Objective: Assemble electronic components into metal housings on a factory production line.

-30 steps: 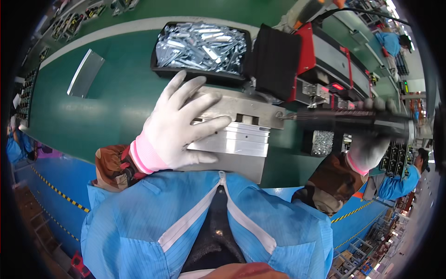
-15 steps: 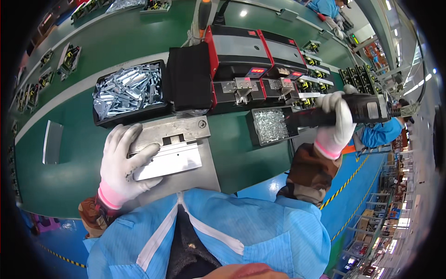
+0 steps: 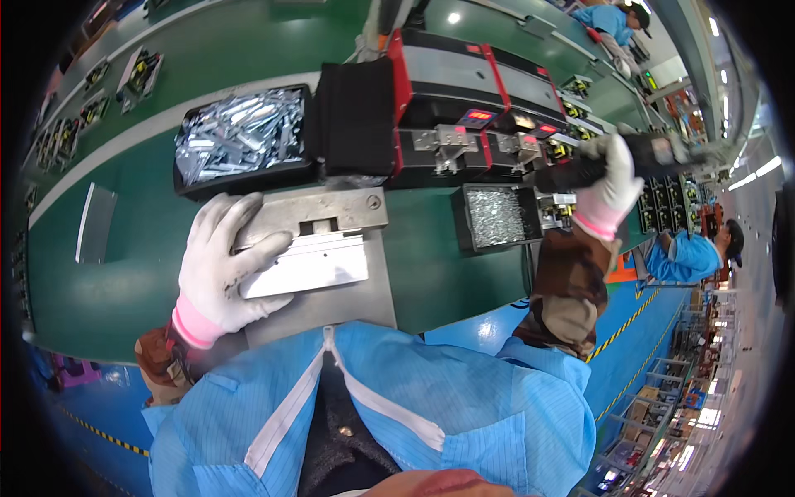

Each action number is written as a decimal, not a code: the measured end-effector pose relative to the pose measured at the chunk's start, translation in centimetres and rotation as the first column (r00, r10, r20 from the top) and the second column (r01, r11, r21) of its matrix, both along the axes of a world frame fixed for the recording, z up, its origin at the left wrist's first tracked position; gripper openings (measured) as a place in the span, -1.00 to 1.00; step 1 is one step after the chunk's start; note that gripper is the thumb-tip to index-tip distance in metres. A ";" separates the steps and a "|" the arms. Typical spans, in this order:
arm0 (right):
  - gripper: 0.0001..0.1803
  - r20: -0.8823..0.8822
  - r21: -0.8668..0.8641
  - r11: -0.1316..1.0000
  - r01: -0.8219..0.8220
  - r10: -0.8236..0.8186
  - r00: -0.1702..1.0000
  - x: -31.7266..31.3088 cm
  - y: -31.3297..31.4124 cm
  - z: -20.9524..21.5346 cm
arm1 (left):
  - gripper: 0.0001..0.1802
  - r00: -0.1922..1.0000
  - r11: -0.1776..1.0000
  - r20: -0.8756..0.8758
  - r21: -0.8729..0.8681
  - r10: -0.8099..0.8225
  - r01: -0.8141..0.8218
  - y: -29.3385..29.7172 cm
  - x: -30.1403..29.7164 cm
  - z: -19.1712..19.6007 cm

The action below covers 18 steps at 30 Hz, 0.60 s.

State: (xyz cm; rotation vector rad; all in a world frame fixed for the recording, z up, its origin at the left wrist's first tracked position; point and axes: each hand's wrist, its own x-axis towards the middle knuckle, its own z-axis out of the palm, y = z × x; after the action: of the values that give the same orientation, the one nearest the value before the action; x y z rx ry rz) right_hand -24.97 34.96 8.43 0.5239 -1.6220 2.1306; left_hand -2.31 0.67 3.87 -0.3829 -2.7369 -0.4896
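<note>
The left hand (image 3: 222, 265), fingers spread open, presses flat on a finned metal block (image 3: 306, 263) seated in a grey jig (image 3: 331, 217) at the table's (image 3: 124, 290) centre. The right hand (image 3: 609, 189), at three o'clock, grips a black driver (image 3: 580, 171). Two trays sit nearby: a parts tray (image 3: 240, 137) at eleven o'clock and a screw tray (image 3: 497, 217) between the hands.

Factory assembly line: long green conveyor bench (image 3: 124, 273) w/ black parts bins of metal pieces (image 3: 236, 137), small screw tray (image 3: 497, 217), co-workers in blue smocks (image 3: 683, 257) nearby.
</note>
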 end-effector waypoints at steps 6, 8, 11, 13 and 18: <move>-0.74 -0.064 -0.154 0.786 -0.599 0.597 0.800 8.0 -6.0 4.2 | -0.36 0.996 0.996 -0.034 0.024 -0.081 0.082 -0.3 -0.3 -0.2; -0.56 -0.131 -0.128 0.646 -0.753 0.741 0.658 9.1 -8.2 4.1 | -0.37 0.993 0.995 -0.072 0.045 -0.090 0.094 -0.6 -0.2 -0.6; -0.57 -0.165 0.057 0.536 -0.842 0.837 0.522 11.1 -12.9 3.8 | -0.41 0.996 0.996 -0.062 0.060 -0.064 0.068 -0.8 0.1 -1.0; -0.52 -0.199 0.152 0.471 -0.869 0.876 0.440 11.2 -14.7 3.3 | -0.42 0.994 0.995 -0.082 0.076 -0.065 0.071 -1.0 0.3 -1.4; -0.55 -0.080 0.183 0.445 -0.877 0.896 0.438 11.3 -16.3 3.0 | -0.42 0.992 0.992 -0.108 0.101 -0.060 0.071 -1.3 0.6 -1.6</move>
State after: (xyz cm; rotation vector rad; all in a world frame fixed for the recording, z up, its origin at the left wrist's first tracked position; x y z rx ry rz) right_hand -13.62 18.64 11.46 1.9322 -1.5089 2.5306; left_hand -1.76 -0.65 2.28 -0.4597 -2.5920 -0.6100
